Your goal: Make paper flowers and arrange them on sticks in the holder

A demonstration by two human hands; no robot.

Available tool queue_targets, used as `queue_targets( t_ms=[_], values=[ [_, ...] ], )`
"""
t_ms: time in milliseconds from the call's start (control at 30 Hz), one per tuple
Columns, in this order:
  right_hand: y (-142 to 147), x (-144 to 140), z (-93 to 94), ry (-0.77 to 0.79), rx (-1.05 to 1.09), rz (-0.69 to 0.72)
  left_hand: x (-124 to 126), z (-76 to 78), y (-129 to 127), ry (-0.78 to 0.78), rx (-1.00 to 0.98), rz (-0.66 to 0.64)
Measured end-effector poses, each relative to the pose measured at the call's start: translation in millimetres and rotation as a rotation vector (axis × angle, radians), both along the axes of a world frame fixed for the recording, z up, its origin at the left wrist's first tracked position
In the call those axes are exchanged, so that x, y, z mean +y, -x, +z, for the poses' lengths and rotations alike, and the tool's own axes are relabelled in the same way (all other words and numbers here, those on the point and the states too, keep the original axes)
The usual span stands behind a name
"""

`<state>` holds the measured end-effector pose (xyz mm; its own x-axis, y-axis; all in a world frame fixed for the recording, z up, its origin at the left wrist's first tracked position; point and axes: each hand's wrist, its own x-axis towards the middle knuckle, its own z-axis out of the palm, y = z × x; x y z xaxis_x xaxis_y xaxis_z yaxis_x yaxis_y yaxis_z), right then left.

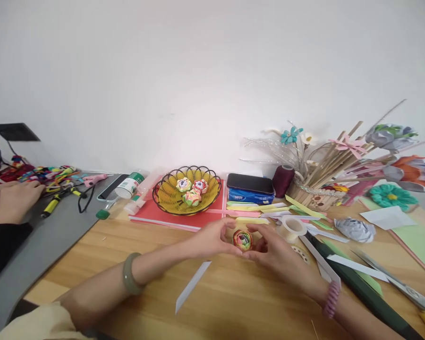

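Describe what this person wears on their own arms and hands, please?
Both hands are bare, no gloves or rings that I can make out. The left hand has a smooth, pale green bangle at the wrist and a cream sleeve higher up. The right hand has a pink beaded bracelet.

— What colours does the paper ball (242,239) have?
— It is striped in red, green and yellow. The basket (166,196) is yellow with a black wire rim.
— And under the basket?
— A red folder (163,217). The table (233,293) is light wood, the thread spool (282,181) dark maroon.
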<state>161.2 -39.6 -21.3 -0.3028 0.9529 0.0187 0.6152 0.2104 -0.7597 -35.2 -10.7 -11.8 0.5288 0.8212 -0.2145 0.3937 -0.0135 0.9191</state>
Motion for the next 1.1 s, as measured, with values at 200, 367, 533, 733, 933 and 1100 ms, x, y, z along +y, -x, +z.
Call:
queue_targets(
  t_ms=[200,367,533,733,933,1100],
  values=[
    [5.2,7.6,-0.1,-0.034,-0.017,0.045,7.2,-10.7,-11.1,-0.031,-0.157,-0.093],
    [1.9,9.2,1.7,-0.119,-0.044,0.071,11.9,-13.4,-11.4,0.009,-0.177,-0.037],
    [-4.4,9.6,22.9,-0.318,-0.095,0.192,18.8,4.9,-12.7,0.385,-0.265,-0.081],
    [-25.7,10.9,37.8,-0.541,-0.127,0.184,21.5,18.2,-26.0,0.565,-0.573,-0.166],
    [-41.5,15.7,47.1,-0.601,0.091,-0.024,27.3,26.9,-43.8,0.633,-0.937,-0.112],
    [-42.0,16.4,63.1,-0.647,0.065,-0.058,29.3,35.8,-60.9,0.672,-1.051,-0.042]
  ],
)
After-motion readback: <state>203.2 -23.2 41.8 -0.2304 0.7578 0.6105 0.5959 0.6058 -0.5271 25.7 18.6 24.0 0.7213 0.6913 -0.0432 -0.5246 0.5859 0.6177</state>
